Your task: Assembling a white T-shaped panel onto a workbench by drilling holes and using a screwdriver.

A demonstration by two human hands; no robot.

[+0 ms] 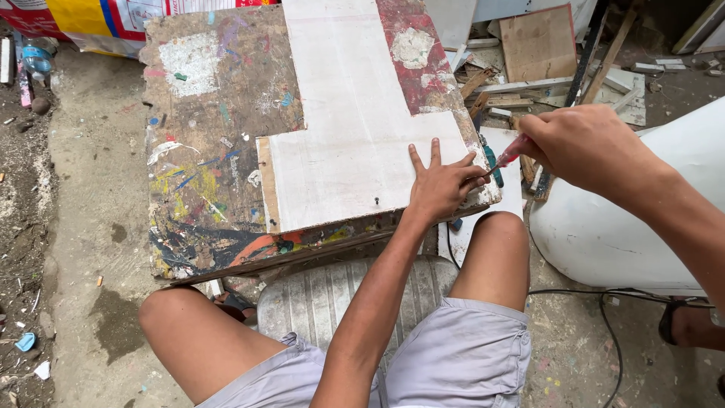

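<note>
The big paint-stained worktop (211, 136) carries everything here, and on its right part lies the white L-shaped board (355, 128), with its long foot running along the near edge toward the near right corner. My left hand (439, 185) lies flat on this board close to that corner, the fingers spread wide and pressing down. My right hand (585, 147) comes in from beyond the right edge, its fingers closed around the red handle of a screwdriver (507, 157); the thin shaft points toward the board's corner, just beside my left fingertips.

To do this well, I think I must keep the left palm heavy on the board so it does not slide on the worktop, and keep those fingertips a little away from the tip, because a slip would go straight into them. The shaft should stay in line with the screw, and I should push along it while turning, not only twist.

A small dark screw head (376, 202) sits in the board near the near edge, apart from my hand.

What I cannot see: the tip of the screwdriver and whatever it meets are covered by my left fingers. The handle is mostly hidden inside my fist. The worktop's legs are hidden below it.
</note>
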